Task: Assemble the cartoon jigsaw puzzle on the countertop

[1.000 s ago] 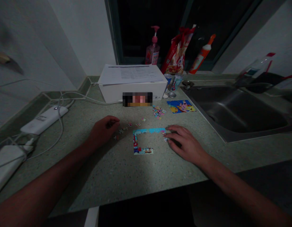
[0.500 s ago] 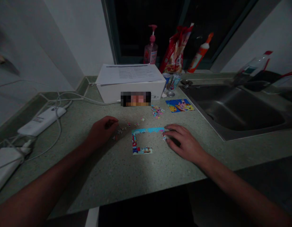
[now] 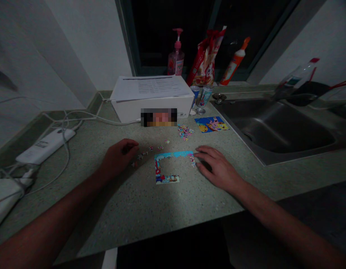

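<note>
A partly joined jigsaw puzzle (image 3: 158,178) lies on the counter, its border pieces forming a frame with gaps at the lower right. My right hand (image 3: 217,168) rests at its right side, fingers apart, the tips beside or touching the right-edge pieces (image 3: 192,160). To the left, my left hand (image 3: 116,157) hovers or rests with loosely curled fingers; thumb and index tip are a little apart and nothing shows between them. Several loose puzzle pieces (image 3: 144,153) trail from that hand toward the middle. Farther back is a pile of pieces (image 3: 185,131), with a colourful picture card (image 3: 212,124) on its right.
A white box (image 3: 153,105) topped with printed paper stands behind, a blurred-out phone-like screen leaning on it. Cans (image 3: 204,98) are beside it. The sink (image 3: 285,130) lies right. White power banks (image 3: 46,145) and cables (image 3: 69,144) are left. Bottles and a red bag (image 3: 203,59) line the windowsill.
The view has shifted slightly. Both hands keep nearly the same places and poses; the puzzle and loose pieces look unchanged.
</note>
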Available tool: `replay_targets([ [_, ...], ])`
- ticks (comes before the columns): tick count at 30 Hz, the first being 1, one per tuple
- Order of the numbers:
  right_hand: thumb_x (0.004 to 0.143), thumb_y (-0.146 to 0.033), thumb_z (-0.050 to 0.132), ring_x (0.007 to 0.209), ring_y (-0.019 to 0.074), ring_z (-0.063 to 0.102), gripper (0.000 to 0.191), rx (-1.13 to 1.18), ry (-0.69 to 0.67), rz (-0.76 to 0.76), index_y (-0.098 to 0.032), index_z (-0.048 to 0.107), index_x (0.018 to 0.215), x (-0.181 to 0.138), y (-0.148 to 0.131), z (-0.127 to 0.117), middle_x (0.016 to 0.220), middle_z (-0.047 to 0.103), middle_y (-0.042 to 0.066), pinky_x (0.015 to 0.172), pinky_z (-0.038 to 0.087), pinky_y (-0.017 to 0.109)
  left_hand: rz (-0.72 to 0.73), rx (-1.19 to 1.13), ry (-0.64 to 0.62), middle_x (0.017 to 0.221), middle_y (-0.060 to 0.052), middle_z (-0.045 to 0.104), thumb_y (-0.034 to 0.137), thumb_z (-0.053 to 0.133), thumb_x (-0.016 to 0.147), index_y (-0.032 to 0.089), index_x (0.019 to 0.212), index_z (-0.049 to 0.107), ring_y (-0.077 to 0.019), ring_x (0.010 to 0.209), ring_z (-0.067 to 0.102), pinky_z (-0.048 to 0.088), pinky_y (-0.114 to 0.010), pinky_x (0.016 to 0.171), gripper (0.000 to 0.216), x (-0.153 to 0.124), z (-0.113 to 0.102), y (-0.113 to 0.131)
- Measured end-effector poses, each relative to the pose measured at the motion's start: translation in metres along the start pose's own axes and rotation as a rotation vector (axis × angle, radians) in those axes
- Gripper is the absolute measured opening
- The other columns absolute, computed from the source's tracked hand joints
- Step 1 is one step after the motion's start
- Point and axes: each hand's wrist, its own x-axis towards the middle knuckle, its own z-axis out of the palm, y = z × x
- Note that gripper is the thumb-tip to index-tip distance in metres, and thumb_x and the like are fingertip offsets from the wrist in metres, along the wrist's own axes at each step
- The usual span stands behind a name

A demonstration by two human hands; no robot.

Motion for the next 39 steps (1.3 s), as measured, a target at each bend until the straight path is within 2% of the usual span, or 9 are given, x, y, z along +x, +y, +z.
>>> replay_targets([
  [7,0.098,-0.023,0.063,0.133,0.0316,0.060,0.034,-0.005,-0.001,0.009,-0.026,0.067,0.131,-0.0010,0.0001,0.0012,0.140,0.065,0.012,0.111,0.051,0.060,0.019,0.000,0.008,0.093,-0.005,0.081,0.048,0.064,0.084,0.027,0.098,0.072,-0.0269,0.085,0.074,0.059,-0.043,0.085,0.027,0.0002,0.0003,-0.0026],
  [13,0.097,-0.024,0.064,0.133,0.0321,0.060,0.034,-0.004,0.001,0.014,-0.024,0.066,0.131,0.0001,-0.0003,0.0005,0.139,0.064,0.014,0.111,0.052,0.059,0.006,0.007,-0.002,0.091,-0.006,0.080,0.047,0.064,0.084,0.025,0.098,0.073,-0.0273,0.083,0.073,0.058,-0.044,0.082,0.028,0.0001,0.0002,-0.0018],
  [21,0.093,-0.036,0.075,0.133,0.0330,0.060,0.043,0.011,0.024,-0.017,-0.027,0.060,0.132,0.0014,-0.0035,-0.0010,0.140,0.063,0.013,0.111,0.051,0.060,0.023,-0.015,-0.007,0.091,-0.005,0.080,0.046,0.065,0.085,0.025,0.099,0.074,-0.0258,0.084,0.074,0.059,-0.041,0.083,0.027,-0.0003,0.0015,-0.0023],
  [26,0.093,-0.033,0.074,0.133,0.0334,0.060,0.044,0.016,0.025,-0.005,-0.026,0.059,0.133,0.0020,-0.0045,-0.0005,0.140,0.063,0.014,0.111,0.051,0.060,0.034,0.002,-0.001,0.092,-0.004,0.081,0.047,0.064,0.085,0.025,0.101,0.074,-0.0251,0.086,0.075,0.059,-0.038,0.083,0.029,-0.0006,0.0016,-0.0026],
  [32,0.094,-0.030,0.071,0.132,0.0329,0.060,0.042,0.020,0.026,0.021,-0.027,0.060,0.134,0.0025,-0.0059,-0.0013,0.140,0.063,0.013,0.111,0.051,0.061,0.024,-0.032,-0.006,0.092,-0.005,0.081,0.045,0.064,0.085,0.026,0.099,0.074,-0.0260,0.084,0.074,0.059,-0.042,0.084,0.026,-0.0009,0.0025,-0.0023],
  [39,0.094,-0.035,0.073,0.133,0.0329,0.060,0.042,-0.002,0.019,0.001,-0.025,0.060,0.132,0.0026,-0.0036,-0.0002,0.140,0.063,0.014,0.111,0.051,0.060,0.031,-0.038,-0.002,0.092,-0.006,0.080,0.046,0.065,0.084,0.026,0.099,0.073,-0.0264,0.085,0.075,0.059,-0.043,0.083,0.027,-0.0008,0.0027,-0.0033],
])
